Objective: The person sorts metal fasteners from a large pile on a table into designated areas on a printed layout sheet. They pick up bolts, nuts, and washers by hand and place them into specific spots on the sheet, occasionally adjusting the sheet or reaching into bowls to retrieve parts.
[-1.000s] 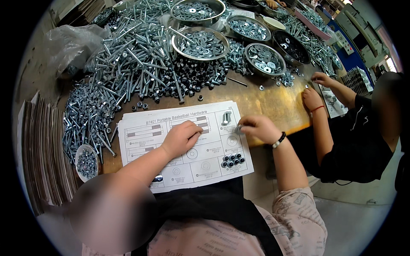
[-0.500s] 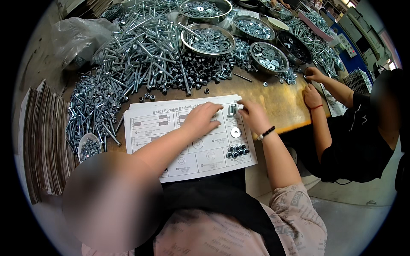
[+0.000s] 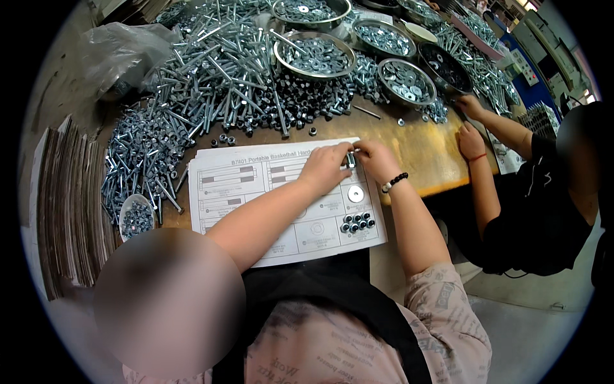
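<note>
A stack of printed sheets with part drawings [image 3: 281, 242] lies in front of me on the table. At its upper right corner, a small cluster of short silver bolts [image 3: 350, 160] stands between my two hands. My left hand [image 3: 325, 169] has its fingers curled against the left side of the bolts. My right hand [image 3: 377, 161], with a dark bead bracelet at the wrist, closes on their right side; its fingertips are partly hidden. Below them on the sheet are a large flat washer [image 3: 355, 194] and several lock nuts with dark inserts [image 3: 358, 223].
Loose bolts [image 3: 211, 83] and dark-centred nuts [image 3: 307, 99] are heaped beyond the sheets. Metal bowls of washers [image 3: 314, 75] stand behind. At left are stacked cardboard [image 3: 67, 211], a plastic bag [image 3: 128, 54] and a small white bowl [image 3: 152, 221]. Another person's arms [image 3: 476, 150] reach in at right.
My hands have come together around the short bolts, the left one moving right and closing in. The view has shifted slightly.
</note>
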`<state>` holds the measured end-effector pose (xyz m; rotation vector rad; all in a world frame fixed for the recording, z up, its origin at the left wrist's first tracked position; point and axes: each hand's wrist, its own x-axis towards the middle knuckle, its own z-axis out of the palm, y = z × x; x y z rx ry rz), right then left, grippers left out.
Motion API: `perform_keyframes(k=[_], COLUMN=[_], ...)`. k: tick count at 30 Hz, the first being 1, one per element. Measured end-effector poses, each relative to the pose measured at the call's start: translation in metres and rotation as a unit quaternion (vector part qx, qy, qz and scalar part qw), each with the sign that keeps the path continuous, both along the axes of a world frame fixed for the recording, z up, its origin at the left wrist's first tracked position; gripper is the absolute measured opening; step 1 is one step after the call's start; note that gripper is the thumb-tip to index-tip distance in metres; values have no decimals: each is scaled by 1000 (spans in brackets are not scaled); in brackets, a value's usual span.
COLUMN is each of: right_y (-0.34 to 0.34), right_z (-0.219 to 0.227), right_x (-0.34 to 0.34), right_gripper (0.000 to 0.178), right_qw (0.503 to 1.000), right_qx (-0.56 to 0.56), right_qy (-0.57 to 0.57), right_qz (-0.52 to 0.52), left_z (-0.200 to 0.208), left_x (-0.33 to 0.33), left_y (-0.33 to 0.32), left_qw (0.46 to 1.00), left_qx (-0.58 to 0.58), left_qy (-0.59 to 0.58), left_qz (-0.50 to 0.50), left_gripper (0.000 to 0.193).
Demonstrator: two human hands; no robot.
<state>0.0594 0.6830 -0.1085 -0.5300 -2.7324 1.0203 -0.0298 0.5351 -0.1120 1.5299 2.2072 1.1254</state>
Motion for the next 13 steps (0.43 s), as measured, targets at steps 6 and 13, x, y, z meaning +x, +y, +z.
perform_keyframes(k=[6,13], right_y=[6,23], right_z=[24,52], right_x=[-3,-65], right_gripper=[19,15], right_qw=[998,987], right_qx=[-52,68], right_qy=[-2,142], right_qz=[-39,25], left_z=[18,27], left_x=[-21,-69], left_y=[-45,-124], left_qw=[999,992], left_qx=[-29,-95], left_qy=[8,80], left_qz=[-42,26], left_gripper=[40,34])
